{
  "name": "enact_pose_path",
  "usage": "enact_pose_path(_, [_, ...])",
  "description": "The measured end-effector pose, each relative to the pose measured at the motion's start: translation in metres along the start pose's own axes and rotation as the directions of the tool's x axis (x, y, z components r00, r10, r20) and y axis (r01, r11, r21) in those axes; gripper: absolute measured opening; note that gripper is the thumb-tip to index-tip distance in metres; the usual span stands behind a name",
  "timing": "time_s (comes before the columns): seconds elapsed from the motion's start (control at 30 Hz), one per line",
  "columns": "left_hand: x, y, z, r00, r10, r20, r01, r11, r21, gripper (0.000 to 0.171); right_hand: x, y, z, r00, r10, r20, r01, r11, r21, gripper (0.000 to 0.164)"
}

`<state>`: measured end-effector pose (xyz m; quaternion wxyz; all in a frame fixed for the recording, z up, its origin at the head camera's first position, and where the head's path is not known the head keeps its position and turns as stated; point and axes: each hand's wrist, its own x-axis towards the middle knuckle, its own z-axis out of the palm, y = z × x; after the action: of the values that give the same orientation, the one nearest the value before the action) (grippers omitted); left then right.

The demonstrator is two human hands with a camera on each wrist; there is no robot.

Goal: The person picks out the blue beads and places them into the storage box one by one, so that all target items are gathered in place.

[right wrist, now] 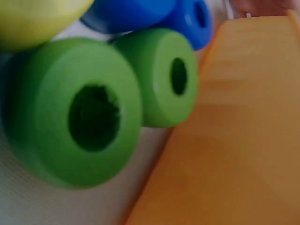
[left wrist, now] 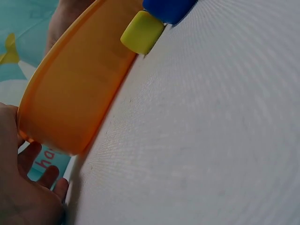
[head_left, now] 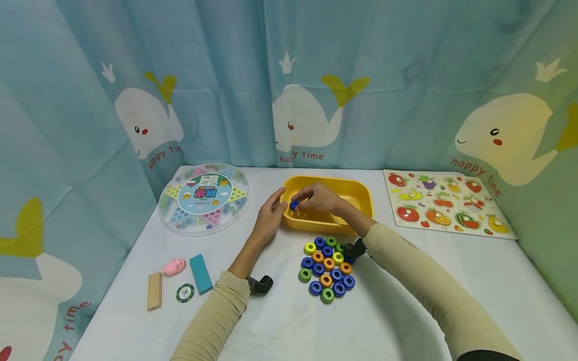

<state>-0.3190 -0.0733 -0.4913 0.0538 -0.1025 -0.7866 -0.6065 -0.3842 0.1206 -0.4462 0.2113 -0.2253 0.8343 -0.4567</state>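
Just inside the left end of a yellow plastic tub [head_left: 327,228], my right hand [head_left: 319,197] pinches a blue ring bead [head_left: 294,205] between thumb and fingertips. My left hand [head_left: 269,216] rests against the outside of the tub's left end, fingers relaxed along the wall and thumb near the rim. The left wrist view has these fingers [left wrist: 49,176] beside the tub's end wall. In front of the tub lies a cluster of blue, green, orange and yellow ring beads [head_left: 328,263]. Two green beads [right wrist: 93,115] show large in the right wrist view, near the tub wall [right wrist: 243,117].
At the back left lies a round Chinese checkers box [head_left: 204,199]. A fruit puzzle board [head_left: 444,203] lies at the back right. On the left are a pink toy [head_left: 174,267], a blue block [head_left: 200,274], a wooden block [head_left: 154,292] and a chip marked 20 [head_left: 185,293].
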Motion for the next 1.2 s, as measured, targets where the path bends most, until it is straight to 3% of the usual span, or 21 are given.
enact_pose_path(0.3, [0.001, -0.002, 0.000, 1.000, 0.020, 0.014, -0.020, 1.000, -0.016, 0.044, 0.004, 0.004, 0.006, 0.996, -0.018, 0.085, 0.031, 0.988, -0.152, 0.026])
enact_pose_path(0.5, [0.001, -0.001, 0.001, 1.000, 0.010, 0.006, -0.010, 1.000, 0.004, 0.043, -0.016, -0.011, -0.009, 1.000, -0.018, 0.013, 0.019, 0.993, -0.112, 0.040])
enact_pose_path(0.6, [0.001, -0.001, 0.001, 1.000, 0.012, 0.002, -0.012, 1.000, 0.012, 0.043, -0.046, -0.025, -0.020, 0.996, -0.053, -0.069, 0.048, 0.996, -0.070, 0.042])
enact_pose_path(0.77, [0.000, -0.002, 0.001, 1.000, 0.016, -0.004, -0.016, 1.000, 0.003, 0.043, -0.120, -0.034, -0.017, 0.981, -0.105, -0.166, 0.095, 0.993, -0.067, 0.035])
enact_pose_path(0.97, [0.000, -0.001, -0.001, 1.000, 0.021, -0.018, -0.021, 1.000, -0.007, 0.043, -0.202, -0.013, 0.011, 0.974, -0.004, -0.226, 0.000, 1.000, -0.015, 0.033])
enact_pose_path(1.07, [0.000, -0.001, -0.001, 1.000, 0.021, -0.017, -0.021, 1.000, -0.013, 0.044, -0.225, 0.002, 0.029, 0.954, 0.067, -0.291, -0.077, 0.997, -0.020, 0.034])
enact_pose_path(1.2, [0.000, -0.002, 0.001, 1.000, 0.006, -0.009, -0.006, 1.000, -0.006, 0.044, -0.240, 0.017, 0.056, 0.919, 0.139, -0.369, -0.161, 0.987, -0.029, 0.034])
